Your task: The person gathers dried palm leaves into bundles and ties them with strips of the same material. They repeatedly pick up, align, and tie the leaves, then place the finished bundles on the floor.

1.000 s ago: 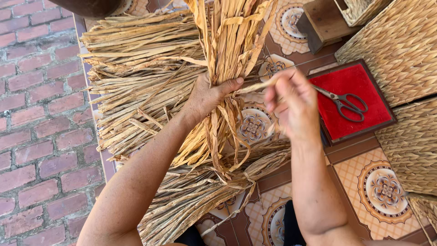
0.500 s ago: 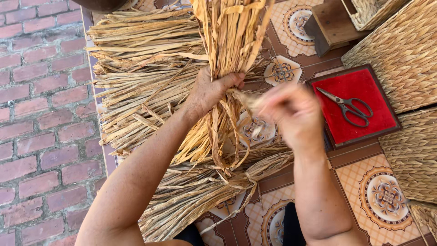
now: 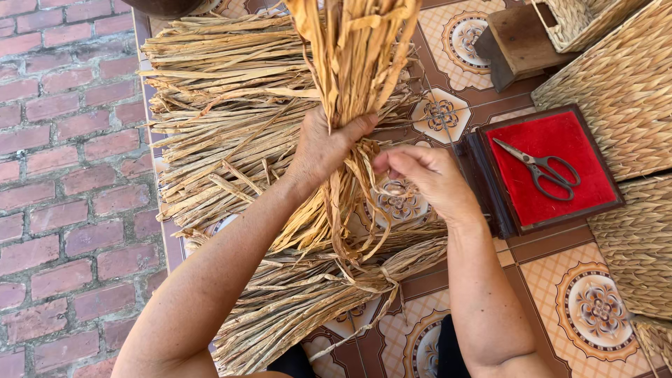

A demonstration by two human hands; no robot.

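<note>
Above tiled floor: dried straw bundle (image 3: pixel 357 63), tan, flat strands.

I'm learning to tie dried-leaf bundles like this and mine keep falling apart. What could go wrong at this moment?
The left hand alone clamps the straw bundle; loosen it and the strands may splay. The right hand pinches a thin strand beside the grip; such a dry strip could snap or slip if pulled hard. Loose ends hang down onto the pile of straw below and could snag in it.
</note>
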